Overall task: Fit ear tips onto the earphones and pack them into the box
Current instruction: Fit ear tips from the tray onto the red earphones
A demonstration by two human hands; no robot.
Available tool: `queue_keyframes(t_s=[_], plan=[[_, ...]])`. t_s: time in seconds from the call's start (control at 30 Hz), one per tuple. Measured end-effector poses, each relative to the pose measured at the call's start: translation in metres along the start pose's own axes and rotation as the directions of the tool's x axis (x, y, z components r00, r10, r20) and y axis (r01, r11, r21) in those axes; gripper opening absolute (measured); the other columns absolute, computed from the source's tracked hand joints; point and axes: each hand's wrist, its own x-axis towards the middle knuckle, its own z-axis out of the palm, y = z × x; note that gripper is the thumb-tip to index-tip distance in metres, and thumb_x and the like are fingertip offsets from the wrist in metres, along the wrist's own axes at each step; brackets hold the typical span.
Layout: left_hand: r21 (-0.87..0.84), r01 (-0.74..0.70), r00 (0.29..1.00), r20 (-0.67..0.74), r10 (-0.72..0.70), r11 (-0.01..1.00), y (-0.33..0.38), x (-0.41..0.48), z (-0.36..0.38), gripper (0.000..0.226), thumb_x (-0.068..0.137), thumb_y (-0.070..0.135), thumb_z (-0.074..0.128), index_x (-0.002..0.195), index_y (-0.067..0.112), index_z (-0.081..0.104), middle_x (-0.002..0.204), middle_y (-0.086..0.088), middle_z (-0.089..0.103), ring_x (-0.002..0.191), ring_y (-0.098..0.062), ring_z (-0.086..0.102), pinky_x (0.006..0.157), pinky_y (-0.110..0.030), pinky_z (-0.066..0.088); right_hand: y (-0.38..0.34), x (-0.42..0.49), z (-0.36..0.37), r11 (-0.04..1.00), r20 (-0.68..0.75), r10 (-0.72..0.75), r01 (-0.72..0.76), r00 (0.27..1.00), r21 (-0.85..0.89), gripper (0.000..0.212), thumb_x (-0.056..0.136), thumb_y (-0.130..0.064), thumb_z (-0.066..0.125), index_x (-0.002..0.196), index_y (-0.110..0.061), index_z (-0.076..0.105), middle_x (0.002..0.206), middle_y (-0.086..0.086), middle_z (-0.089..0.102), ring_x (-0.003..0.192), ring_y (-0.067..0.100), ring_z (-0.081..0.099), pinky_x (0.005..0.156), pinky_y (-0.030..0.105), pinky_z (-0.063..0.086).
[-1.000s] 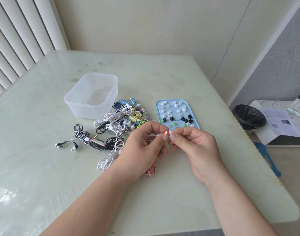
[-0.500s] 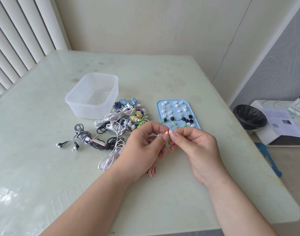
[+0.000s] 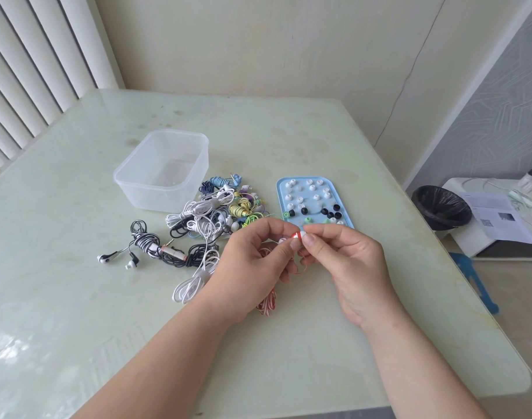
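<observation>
My left hand [image 3: 252, 267] pinches a red and white earbud [image 3: 296, 235] between thumb and forefinger, above the table's middle. Its red-white striped cable [image 3: 267, 303] hangs below that hand. My right hand [image 3: 346, 261] pinches a white ear tip [image 3: 302, 235] against the earbud. Just beyond my hands lies a blue tray [image 3: 346, 204] holding several white, black and green ear tips. A heap of tangled earphones [image 3: 216, 219] sits left of the tray. The clear plastic box [image 3: 163, 172] stands behind the heap with nothing in it.
A black and white earphone set [image 3: 143, 244] lies apart at the heap's left. The pale green glass table [image 3: 77, 297] meets a wall at the back. Off the right edge are a black bin [image 3: 441, 210] and a low white unit with papers [image 3: 497, 220].
Hardly anything has moved; both hands stay pinched together at the earbud in the same spot.
</observation>
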Motion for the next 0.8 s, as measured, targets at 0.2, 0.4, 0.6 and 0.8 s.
queue_keyframes(t_s=[0.2, 0.4, 0.6, 0.8], plan=[[-0.052, 0.016, 1.0, -0.013, -0.016, 0.999, 0.0002, -0.0001, 0.0008, 0.009, 0.096, 0.005, 0.07, 0.105, 0.008, 0.071, 0.077, -0.011, 0.071, 0.062, -0.019, 0.064, 0.058, -0.03, 0.053, -0.0009, -0.0019, 0.0024, 0.999, 0.051, -0.036, 0.037, 0.998, -0.033, 0.014, 0.091, 0.006, 0.068, 0.096, -0.005, 0.075, 0.082, 0.008, 0.078, 0.071, 0.019, 0.066, 0.071, 0.031, 0.055], [-0.096, 0.008, 1.0, 0.028, -0.005, 0.995, 0.0007, -0.0005, -0.0017, 0.019, 0.099, 0.0, 0.065, 0.117, 0.006, 0.069, 0.091, -0.029, 0.067, 0.067, -0.023, 0.065, 0.06, -0.034, 0.053, 0.0012, -0.0041, 0.0035, 0.995, 0.108, -0.031, 0.041, 0.994, -0.089, 0.012, 0.096, 0.002, 0.065, 0.105, -0.004, 0.07, 0.086, 0.006, 0.078, 0.077, 0.017, 0.069, 0.07, 0.03, 0.054], [-0.152, 0.013, 0.999, 0.031, -0.009, 0.988, 0.0003, -0.0009, -0.0021, 0.032, 0.102, 0.001, 0.059, 0.128, 0.014, 0.07, 0.081, -0.02, 0.064, 0.069, -0.025, 0.062, 0.064, -0.035, 0.054, -0.0029, -0.0009, 0.0057, 1.0, -0.011, 0.02, -0.02, 1.0, -0.007, 0.024, 0.084, -0.008, 0.078, 0.104, -0.006, 0.065, 0.086, 0.006, 0.075, 0.076, 0.019, 0.068, 0.069, 0.028, 0.056], [-0.272, 0.081, 0.996, -0.012, -0.087, 0.959, 0.0097, -0.0035, -0.0001, 0.019, 0.101, 0.005, 0.06, 0.115, 0.007, 0.072, 0.078, -0.012, 0.067, 0.068, -0.025, 0.065, 0.063, -0.032, 0.054, -0.0027, -0.0057, 0.0049, 0.994, 0.063, 0.04, -0.034, 0.997, -0.101, 0.015, 0.091, -0.004, 0.073, 0.105, -0.006, 0.068, 0.082, 0.0, 0.073, 0.076, 0.013, 0.066, 0.071, 0.024, 0.054]])
